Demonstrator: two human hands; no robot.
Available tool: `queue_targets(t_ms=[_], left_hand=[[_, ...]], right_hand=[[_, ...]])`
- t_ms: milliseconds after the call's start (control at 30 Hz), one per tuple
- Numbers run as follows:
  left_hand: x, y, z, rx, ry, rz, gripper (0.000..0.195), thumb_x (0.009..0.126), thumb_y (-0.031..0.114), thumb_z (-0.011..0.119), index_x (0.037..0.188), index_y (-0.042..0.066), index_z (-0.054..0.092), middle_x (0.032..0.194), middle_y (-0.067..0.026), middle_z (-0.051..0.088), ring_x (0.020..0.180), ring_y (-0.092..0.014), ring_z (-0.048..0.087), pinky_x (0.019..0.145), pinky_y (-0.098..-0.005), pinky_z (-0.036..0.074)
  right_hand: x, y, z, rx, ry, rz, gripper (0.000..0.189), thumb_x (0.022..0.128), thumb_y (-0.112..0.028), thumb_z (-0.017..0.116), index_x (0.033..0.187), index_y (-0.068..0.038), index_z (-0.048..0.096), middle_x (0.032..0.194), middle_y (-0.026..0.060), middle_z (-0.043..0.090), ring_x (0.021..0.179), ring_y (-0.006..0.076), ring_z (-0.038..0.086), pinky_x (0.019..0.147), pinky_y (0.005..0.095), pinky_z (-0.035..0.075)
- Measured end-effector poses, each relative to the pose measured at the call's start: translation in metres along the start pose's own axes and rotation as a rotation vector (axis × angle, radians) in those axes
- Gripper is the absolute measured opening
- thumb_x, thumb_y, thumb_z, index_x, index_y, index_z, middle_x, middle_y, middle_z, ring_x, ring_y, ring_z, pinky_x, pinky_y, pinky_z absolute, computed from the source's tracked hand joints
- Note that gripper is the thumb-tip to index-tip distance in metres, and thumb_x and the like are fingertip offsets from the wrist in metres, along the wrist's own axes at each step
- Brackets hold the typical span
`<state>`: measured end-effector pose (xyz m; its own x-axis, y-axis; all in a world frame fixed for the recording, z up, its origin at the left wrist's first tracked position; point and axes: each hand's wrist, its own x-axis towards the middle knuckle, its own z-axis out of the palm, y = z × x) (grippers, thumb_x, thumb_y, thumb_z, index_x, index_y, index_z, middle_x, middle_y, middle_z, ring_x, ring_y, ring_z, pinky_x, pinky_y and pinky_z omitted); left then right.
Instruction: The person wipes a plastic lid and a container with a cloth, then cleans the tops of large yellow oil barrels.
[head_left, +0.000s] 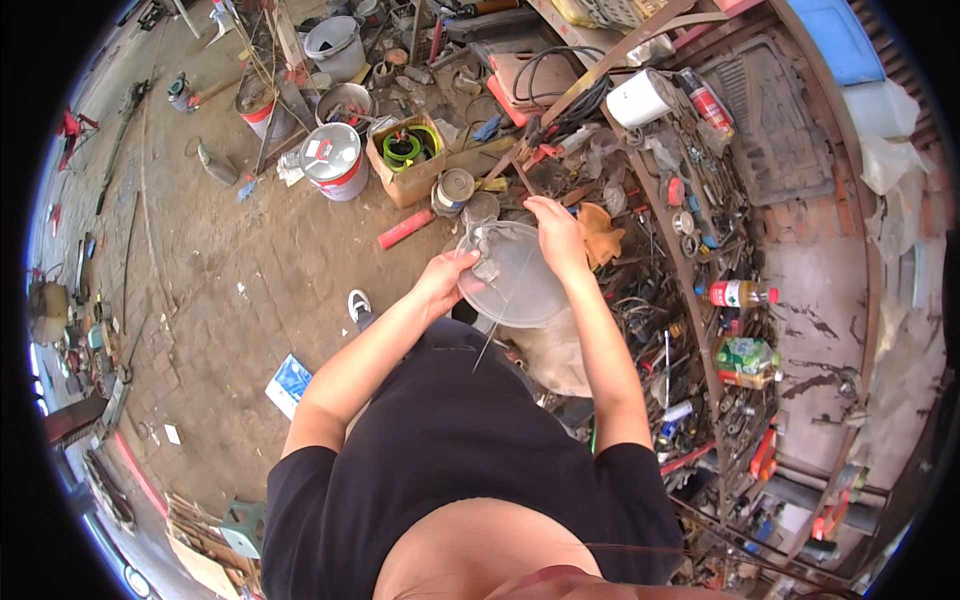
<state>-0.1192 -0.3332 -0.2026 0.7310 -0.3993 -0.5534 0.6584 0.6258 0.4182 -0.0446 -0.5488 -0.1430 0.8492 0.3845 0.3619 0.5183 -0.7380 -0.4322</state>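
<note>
A round translucent plastic lid (525, 292) is between my hands, with a crumpled grey patch (487, 259) on its upper left part. My left hand (442, 281) grips its left edge, the thumb lying on top. At the lid's upper right edge is my right hand (556, 231), fingers extended; whether it grips the rim is hard to tell. Below the lid, part of a dark round opening (469, 313) shows near my lap, beside a pale sack-like thing (555, 356). An orange-brown glove (598, 234) lies just right of my right hand.
Ahead stand a lidded paint bucket (334, 161), a cardboard box (409, 161) with a green coil, and a tin can (454, 189). A red cylinder (406, 229) lies on the floor. To the right, a cluttered metal rack (690, 300) holds tools, bottles and a white can (639, 99).
</note>
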Motion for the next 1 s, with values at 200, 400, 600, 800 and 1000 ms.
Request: queue_targets(t_ms=[200,400,600,800,1000], left_hand=[[0.006,0.004,-0.010,0.037,0.020,-0.024,0.024,0.099,0.013,0.054,0.117,-0.002,0.057,0.108,-0.0134,0.068,0.092,-0.023,0.070,0.079,-0.0347,0.062],[-0.011,0.020,0.008,0.382,0.128,0.108,0.021,0.096,0.017,0.060,0.111,0.002,0.062,0.098,-0.0045,0.069,0.083,-0.013,0.068,0.069,-0.0285,0.060],[-0.049,0.030,0.028,0.555,-0.018,0.165,0.026,0.095,0.016,0.062,0.117,0.001,0.061,0.098,-0.0028,0.068,0.083,-0.010,0.065,0.069,-0.0255,0.055],[-0.083,0.049,0.051,0.615,-0.064,0.229,0.024,0.094,0.015,0.064,0.113,0.001,0.062,0.094,-0.0004,0.066,0.080,-0.006,0.060,0.068,-0.0240,0.052],[-0.095,0.054,0.062,0.728,-0.060,0.300,0.024,0.093,0.013,0.065,0.113,-0.001,0.063,0.090,0.0004,0.065,0.079,-0.006,0.057,0.072,-0.0253,0.050]], right_hand=[[-0.028,0.036,-0.001,-0.228,-0.261,-0.159,0.028,0.089,-0.009,0.056,0.115,-0.002,0.065,0.121,0.0134,0.065,0.111,0.0298,0.063,0.094,0.0367,0.052],[-0.011,0.040,-0.001,0.984,0.056,0.690,0.049,0.107,-0.035,0.039,0.111,0.007,0.064,0.104,0.0156,0.069,0.092,0.0194,0.069,0.081,0.0294,0.056],[-0.003,-0.019,-0.026,1.068,-0.085,0.610,0.047,0.108,-0.037,0.034,0.102,-0.001,0.064,0.072,-0.0041,0.045,0.063,0.0041,0.037,0.058,0.0195,0.033],[0.007,-0.070,-0.049,1.017,-0.152,0.465,0.012,0.100,-0.009,0.048,0.110,-0.004,0.049,0.075,-0.0025,0.047,0.067,0.0057,0.043,0.063,0.0205,0.038],[0.017,-0.086,-0.072,0.723,-0.270,0.493,0.012,0.094,-0.005,0.057,0.104,-0.002,0.051,0.078,0.0032,0.062,0.073,0.0085,0.058,0.070,0.0240,0.048]])
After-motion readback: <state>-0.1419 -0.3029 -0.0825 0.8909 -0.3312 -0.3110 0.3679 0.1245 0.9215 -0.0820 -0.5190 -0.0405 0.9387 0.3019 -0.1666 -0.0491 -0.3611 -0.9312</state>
